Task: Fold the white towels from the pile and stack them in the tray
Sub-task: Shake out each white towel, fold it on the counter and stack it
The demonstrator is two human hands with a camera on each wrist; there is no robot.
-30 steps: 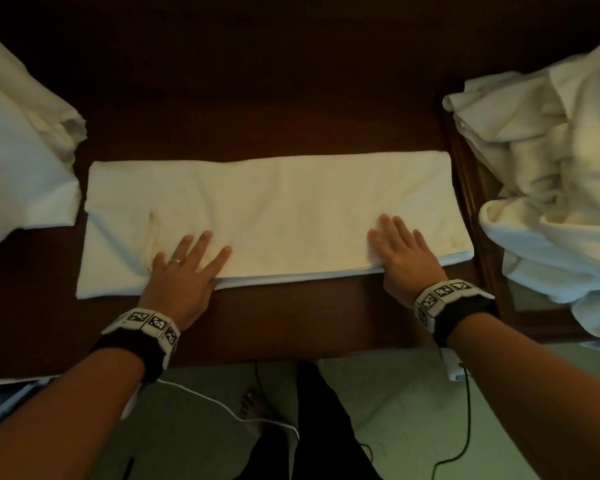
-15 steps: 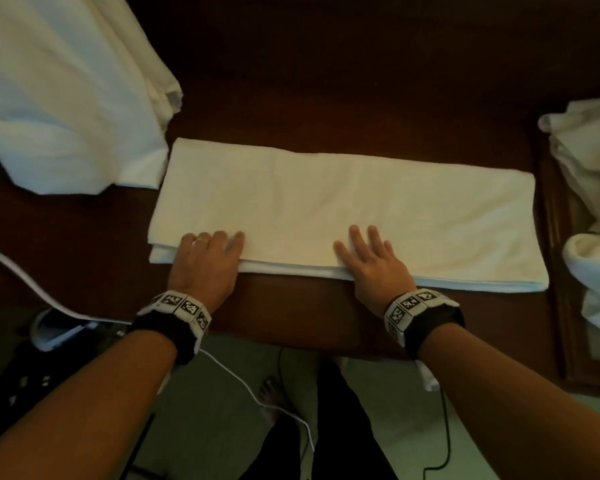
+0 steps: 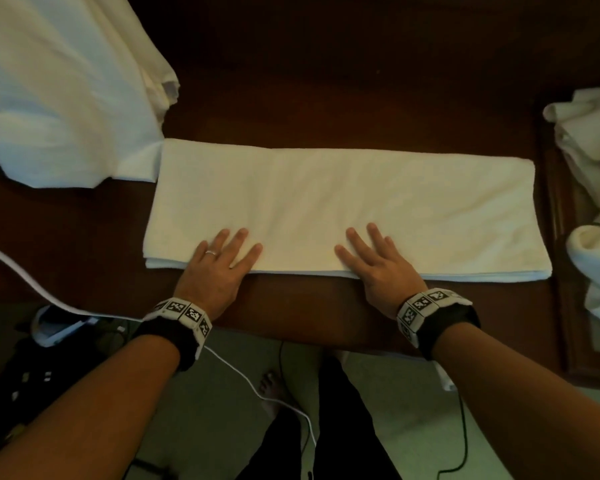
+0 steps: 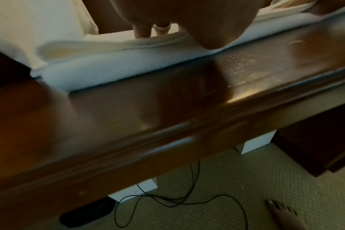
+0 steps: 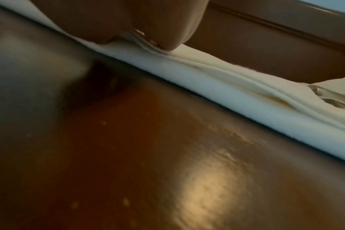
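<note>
A long white towel, folded into a strip, lies across the dark wooden table. My left hand rests flat, fingers spread, on its near edge close to the left end. My right hand lies flat on the same edge near the middle. In the left wrist view the palm presses the towel's layered edge. The right wrist view shows the heel of the right hand on the towel's edge. Crumpled white towels lie at the right over a wooden-rimmed tray.
A large white cloth covers the table's far left and touches the towel's back left corner. The table's front edge runs just under my wrists. Below it are carpet, cables and a bare foot.
My right hand slid left along the towel's near edge from its right end to the middle. My left hand moved towards the left end, and its fingers now lie spread flat.
</note>
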